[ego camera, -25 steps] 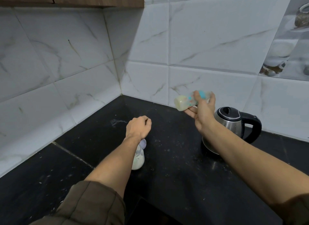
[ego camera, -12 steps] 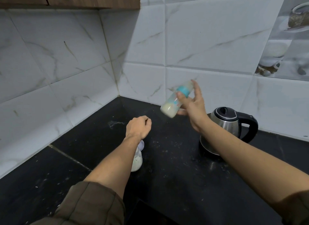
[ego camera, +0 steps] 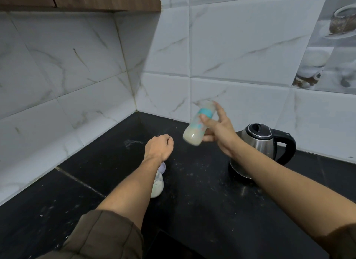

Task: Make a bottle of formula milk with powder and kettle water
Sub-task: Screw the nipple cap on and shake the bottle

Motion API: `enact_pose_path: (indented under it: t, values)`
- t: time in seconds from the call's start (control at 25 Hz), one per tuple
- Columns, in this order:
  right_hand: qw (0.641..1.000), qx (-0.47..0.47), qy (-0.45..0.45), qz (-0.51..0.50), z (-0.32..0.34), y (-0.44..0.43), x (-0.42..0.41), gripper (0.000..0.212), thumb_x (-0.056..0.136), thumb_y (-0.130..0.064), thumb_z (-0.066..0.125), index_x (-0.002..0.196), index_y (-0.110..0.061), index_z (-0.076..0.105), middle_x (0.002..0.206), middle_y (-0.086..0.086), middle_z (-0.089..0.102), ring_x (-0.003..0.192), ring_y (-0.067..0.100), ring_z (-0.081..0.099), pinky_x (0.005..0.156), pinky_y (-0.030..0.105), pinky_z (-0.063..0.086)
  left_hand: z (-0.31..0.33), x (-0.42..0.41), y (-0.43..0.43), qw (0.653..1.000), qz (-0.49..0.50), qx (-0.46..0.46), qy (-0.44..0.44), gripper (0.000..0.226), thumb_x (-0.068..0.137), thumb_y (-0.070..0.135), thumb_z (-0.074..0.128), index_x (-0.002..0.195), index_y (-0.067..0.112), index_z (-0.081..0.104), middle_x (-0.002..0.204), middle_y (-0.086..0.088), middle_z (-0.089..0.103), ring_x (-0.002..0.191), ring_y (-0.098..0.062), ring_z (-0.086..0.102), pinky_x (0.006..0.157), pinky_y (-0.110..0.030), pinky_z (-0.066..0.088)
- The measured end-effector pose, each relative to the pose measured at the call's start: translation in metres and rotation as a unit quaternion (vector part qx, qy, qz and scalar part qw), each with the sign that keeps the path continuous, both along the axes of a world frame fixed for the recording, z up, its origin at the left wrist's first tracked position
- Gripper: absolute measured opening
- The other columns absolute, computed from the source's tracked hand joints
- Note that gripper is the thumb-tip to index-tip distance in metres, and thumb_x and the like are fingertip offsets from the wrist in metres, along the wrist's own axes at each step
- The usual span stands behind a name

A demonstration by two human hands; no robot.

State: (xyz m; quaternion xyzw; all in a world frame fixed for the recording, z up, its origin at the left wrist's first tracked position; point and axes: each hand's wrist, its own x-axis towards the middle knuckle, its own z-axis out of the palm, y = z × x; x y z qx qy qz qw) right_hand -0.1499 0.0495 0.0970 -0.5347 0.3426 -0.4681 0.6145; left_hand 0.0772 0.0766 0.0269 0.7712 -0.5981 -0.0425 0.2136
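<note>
My right hand [ego camera: 217,129] grips the bottle [ego camera: 192,136] in the air, left of the kettle [ego camera: 258,141]. It is tilted, base down-left and teal-ringed top up and far-right. My left hand [ego camera: 159,148] is clenched around nothing visible.

The bottle [ego camera: 194,132] in the right hand [ego camera: 221,131] has swung from near-horizontal to steeply tilted, base lowered, blue-banded end raised.

The person wears a dark olive-brown garment. Its left sleeve [ego camera: 104,237], creased and seamed, ends near the elbow, as does its right sleeve [ego camera: 342,239]. The 2 forearms are bare.
</note>
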Motion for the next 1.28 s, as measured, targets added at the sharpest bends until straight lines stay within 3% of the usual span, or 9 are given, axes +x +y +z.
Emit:
enact_pose_path:
  t: [0.12, 0.28, 0.36, 0.56, 0.76, 0.84, 1.0, 1.2, 1.28]
  values:
    - [0.985, -0.057, 0.11, 0.122, -0.01, 0.009, -0.004, 0.087, 0.085, -0.038, 0.085, 0.155, -0.049, 0.033, 0.112, 0.006, 0.08, 0.097, 0.025, 0.079, 0.064, 0.034, 0.064, 0.001, -0.002, -0.001, 1.0, -0.008, 0.003, -0.001, 0.037, 0.111, 0.035, 0.038, 0.116, 0.02, 0.072, 0.096, -0.001, 0.073, 0.086, -0.022, 0.066, 0.078, -0.037, 0.054]
    - [0.994, -0.011, -0.07, -0.083, -0.006, -0.002, 0.001, 0.08, 0.097, -0.027, 0.077, 0.159, -0.044, 0.029, 0.101, -0.009, 0.082, 0.099, 0.025, 0.079, 0.066, 0.037, 0.065, 0.001, 0.002, 0.002, 1.0, 0.008, -0.003, -0.002, 0.036, 0.109, 0.034, 0.038, 0.106, 0.021, 0.072, 0.086, 0.002, 0.07, 0.078, -0.021, 0.06, 0.071, -0.033, 0.042]
    - [0.992, 0.002, -0.081, -0.098, -0.007, -0.006, 0.004, 0.08, 0.099, -0.026, 0.075, 0.16, -0.043, 0.026, 0.101, -0.011, 0.081, 0.098, 0.027, 0.08, 0.068, 0.039, 0.066, 0.0, 0.004, 0.002, 1.0, 0.007, 0.0, 0.001, 0.037, 0.109, 0.034, 0.037, 0.106, 0.021, 0.072, 0.087, 0.001, 0.071, 0.079, -0.022, 0.062, 0.071, -0.034, 0.043]
    - [0.977, -0.043, 0.136, 0.16, -0.016, 0.012, 0.0, 0.088, 0.085, -0.038, 0.085, 0.156, -0.046, 0.034, 0.114, 0.009, 0.079, 0.095, 0.026, 0.079, 0.063, 0.033, 0.064, 0.001, 0.003, 0.004, 1.0, 0.0, -0.005, -0.005, 0.034, 0.11, 0.034, 0.04, 0.112, 0.022, 0.072, 0.084, 0.004, 0.067, 0.076, -0.018, 0.062, 0.068, -0.032, 0.044]
    - [0.987, 0.056, -0.114, -0.097, -0.004, -0.004, 0.004, 0.078, 0.099, -0.029, 0.073, 0.161, -0.041, 0.027, 0.134, 0.009, 0.068, 0.098, 0.032, 0.079, 0.072, 0.043, 0.066, 0.002, 0.01, 0.008, 1.0, 0.009, -0.005, -0.001, 0.036, 0.109, 0.033, 0.038, 0.109, 0.021, 0.073, 0.085, 0.002, 0.069, 0.079, -0.022, 0.062, 0.072, -0.034, 0.044]
    - [0.992, 0.063, -0.088, -0.072, -0.005, -0.005, 0.003, 0.079, 0.099, -0.031, 0.073, 0.161, -0.041, 0.026, 0.13, 0.008, 0.07, 0.099, 0.034, 0.079, 0.075, 0.047, 0.066, 0.001, 0.01, 0.008, 1.0, 0.005, -0.004, -0.001, 0.036, 0.109, 0.033, 0.038, 0.11, 0.021, 0.072, 0.087, 0.002, 0.071, 0.08, -0.022, 0.063, 0.072, -0.034, 0.046]
    - [0.988, -0.006, 0.091, 0.128, -0.012, 0.01, 0.001, 0.09, 0.081, -0.042, 0.086, 0.156, -0.044, 0.036, 0.115, 0.009, 0.079, 0.096, 0.032, 0.079, 0.066, 0.038, 0.064, 0.003, 0.003, 0.006, 1.0, -0.002, -0.002, -0.005, 0.034, 0.109, 0.034, 0.041, 0.116, 0.022, 0.072, 0.096, 0.0, 0.074, 0.082, -0.019, 0.064, 0.071, -0.033, 0.046]
    - [0.986, 0.107, -0.103, -0.071, -0.007, -0.001, 0.005, 0.077, 0.099, -0.035, 0.074, 0.161, -0.035, 0.029, 0.137, 0.014, 0.067, 0.097, 0.034, 0.08, 0.069, 0.042, 0.065, 0.003, 0.006, 0.007, 1.0, 0.002, -0.007, -0.001, 0.036, 0.108, 0.033, 0.039, 0.115, 0.022, 0.073, 0.096, -0.002, 0.075, 0.083, -0.024, 0.063, 0.074, -0.034, 0.046]
    - [0.986, 0.122, -0.1, -0.054, -0.01, 0.0, 0.007, 0.07, 0.102, -0.034, 0.069, 0.16, -0.03, 0.031, 0.139, 0.015, 0.065, 0.096, 0.034, 0.079, 0.07, 0.043, 0.066, 0.001, 0.007, 0.005, 1.0, 0.005, -0.006, 0.005, 0.036, 0.107, 0.033, 0.04, 0.113, 0.023, 0.073, 0.094, -0.001, 0.075, 0.081, -0.023, 0.061, 0.073, -0.034, 0.044]
